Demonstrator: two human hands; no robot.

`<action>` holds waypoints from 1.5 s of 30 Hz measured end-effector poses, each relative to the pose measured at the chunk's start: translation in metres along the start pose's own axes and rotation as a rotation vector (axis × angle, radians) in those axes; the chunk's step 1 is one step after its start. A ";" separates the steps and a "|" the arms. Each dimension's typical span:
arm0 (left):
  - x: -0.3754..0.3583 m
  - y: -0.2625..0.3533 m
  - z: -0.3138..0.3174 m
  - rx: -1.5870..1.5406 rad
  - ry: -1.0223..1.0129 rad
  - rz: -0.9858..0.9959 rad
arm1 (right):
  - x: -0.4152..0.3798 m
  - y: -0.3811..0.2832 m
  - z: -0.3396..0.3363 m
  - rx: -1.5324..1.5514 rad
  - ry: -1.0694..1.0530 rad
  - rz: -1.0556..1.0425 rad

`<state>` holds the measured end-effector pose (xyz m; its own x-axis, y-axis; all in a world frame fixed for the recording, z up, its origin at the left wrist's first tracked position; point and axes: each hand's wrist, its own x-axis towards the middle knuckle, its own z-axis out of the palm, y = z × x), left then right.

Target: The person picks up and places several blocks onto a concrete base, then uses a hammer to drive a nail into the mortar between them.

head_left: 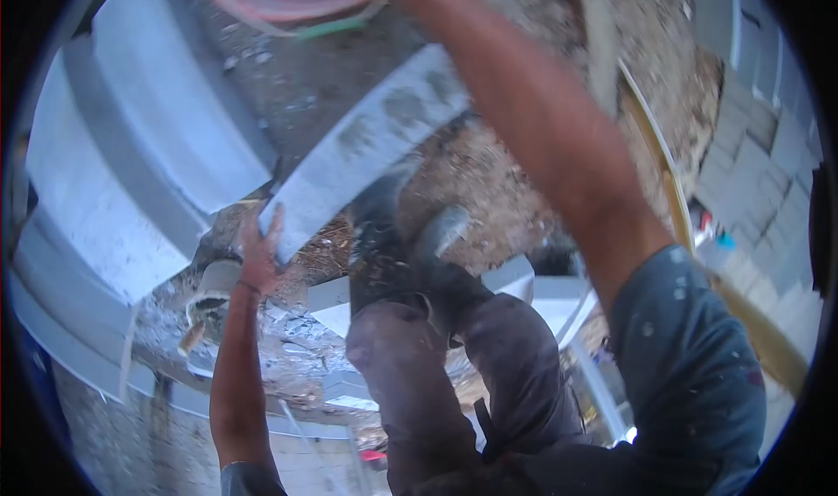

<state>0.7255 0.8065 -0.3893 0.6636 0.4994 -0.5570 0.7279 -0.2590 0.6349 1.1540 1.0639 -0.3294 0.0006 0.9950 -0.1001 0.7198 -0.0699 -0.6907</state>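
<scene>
- Left hand (260, 253): partly open, grasping slab's (362, 147) near-left end;
- Right arm (550, 129): reaches toward basin (253, 9); hand out of view, state indeterminable;
- Slab: slants far-right, above ground (480, 177).

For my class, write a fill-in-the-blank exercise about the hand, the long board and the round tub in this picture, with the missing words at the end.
1. The hand at the lower end of the long white board is the person's ____ one.
2. The patches on the board's upper part are ____ than the white around them.
3. The bright strip by the round reddish tub is coloured ____.

Missing words: left; darker; green
</scene>
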 end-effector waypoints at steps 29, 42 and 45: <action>0.090 0.366 0.137 0.365 -0.597 0.718 | -0.620 -0.063 0.048 0.733 1.124 1.176; 0.115 0.425 0.143 0.797 -0.592 0.805 | -0.788 -0.234 0.273 0.802 0.885 2.159; 0.100 0.436 0.149 0.733 -0.652 0.699 | -0.774 -0.287 0.384 1.110 1.171 2.078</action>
<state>1.1347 0.6206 -0.2478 0.7622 -0.3935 -0.5140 -0.0393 -0.8207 0.5701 0.6804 0.2860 -0.3288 0.2485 -0.6172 -0.7466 -0.9611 -0.0610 -0.2695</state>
